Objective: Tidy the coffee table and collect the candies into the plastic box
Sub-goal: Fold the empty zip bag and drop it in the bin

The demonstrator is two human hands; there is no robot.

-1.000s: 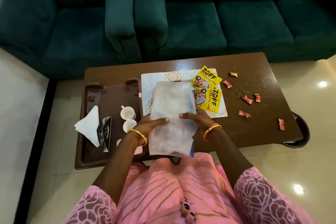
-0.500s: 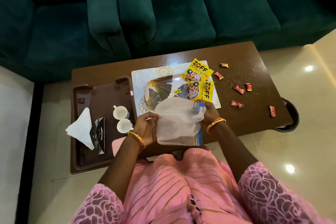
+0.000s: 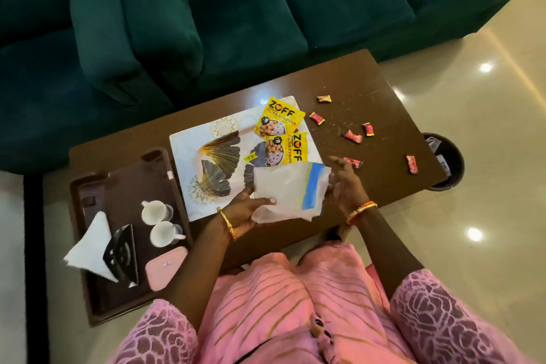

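Presently, every position is being given relative to the placemat [image 3: 189, 145].
Placemat: lying flat on the brown coffee table [image 3: 354, 80], bearing a gold and black leaf print.
Left hand [image 3: 245, 213]: gripping the folded plastic bag [image 3: 288, 190] at its near-left edge, thumb pressing on top, over the placemat's near right corner.
Right hand [image 3: 344, 183]: hanging open just right of the placemat, fingers spread, palm facing the bag's blue-striped end; whether it is touching the bag cannot be told.
Plastic bag: being held folded and translucent, overlapping the placemat's near right corner.
Candies: six red wrapped pieces lying scattered on the bare table right of the placemat; one [image 3: 353, 162] is sitting just beyond the right hand, another [image 3: 412, 164] is lying farthest right, near the table's end.
Snack packets: two yellow packets [image 3: 280, 121] resting on the placemat's far right corner, the nearer one [image 3: 285, 148] touching the bag's far edge.
Tray [image 3: 124, 183]: standing left of the placemat, carrying two white cups [image 3: 155, 211], a napkin holder [image 3: 121, 254] and a pink case [image 3: 165, 267].
Bin [image 3: 446, 165]: standing on the floor beyond the table's right end, well apart from the placemat.
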